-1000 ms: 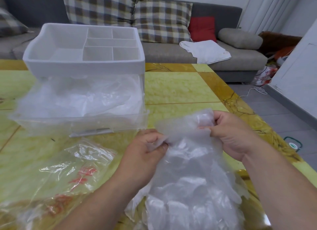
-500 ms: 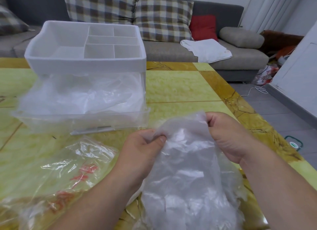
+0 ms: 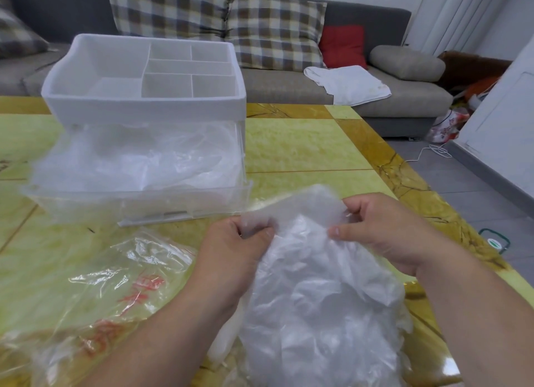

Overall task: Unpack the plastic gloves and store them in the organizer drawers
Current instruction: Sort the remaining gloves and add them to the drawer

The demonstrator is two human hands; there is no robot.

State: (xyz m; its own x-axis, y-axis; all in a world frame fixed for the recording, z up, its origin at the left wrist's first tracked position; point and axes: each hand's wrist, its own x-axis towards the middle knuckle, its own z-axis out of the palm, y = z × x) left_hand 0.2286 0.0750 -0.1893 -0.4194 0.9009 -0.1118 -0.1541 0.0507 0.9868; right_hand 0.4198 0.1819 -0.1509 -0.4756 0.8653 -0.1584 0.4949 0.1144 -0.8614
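- Storing step: we are pinching the top edge of the crumpled clear plastic gloves point(image 3: 318, 294) with left hand point(image 3: 231, 245) and right hand point(image 3: 384, 230).
- Next, we are probably lifting them into the open transparent drawer point(image 3: 144, 206) beyond the left hand.

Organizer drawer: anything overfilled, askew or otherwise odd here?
The pulled-out clear drawer is heaped with loose plastic gloves that bulge above its rim toward the white top tray; it might not slide shut cleanly.
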